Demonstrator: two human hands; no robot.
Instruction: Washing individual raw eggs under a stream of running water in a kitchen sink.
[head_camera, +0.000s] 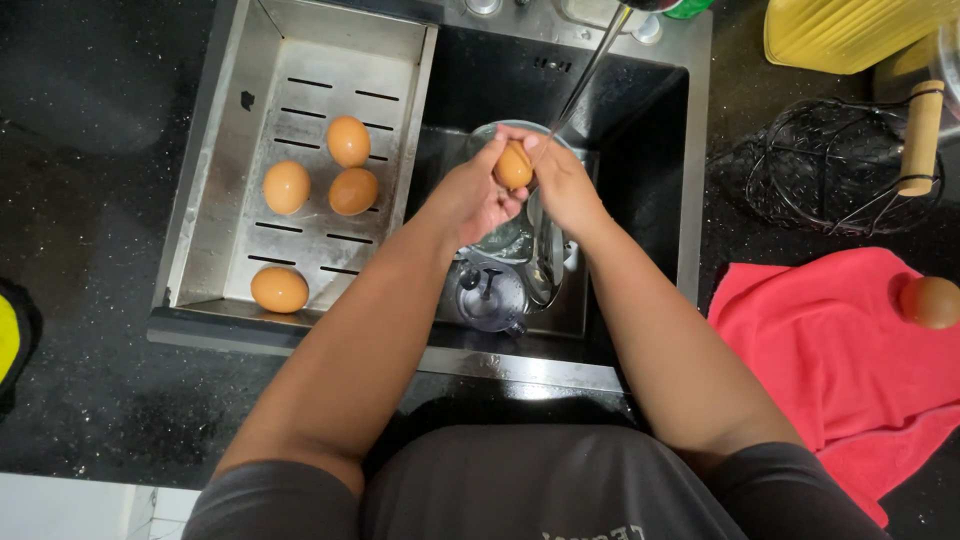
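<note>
Head view: left hand (472, 195) and right hand (560, 180) jointly cup a brown egg (514, 166) under the tap stream (585, 75), above a glass bowl (480, 140) in the sink (650, 150); four eggs (287, 187) sit in the slotted drainer tray (300, 60), apparently draining.

tap (590, 65) top cut off up top, yellow thing (850, 30) clipped by the edge, glass bowl (505, 240) mostly behind hands, sink (640, 150) bottom too dark to make out
</note>
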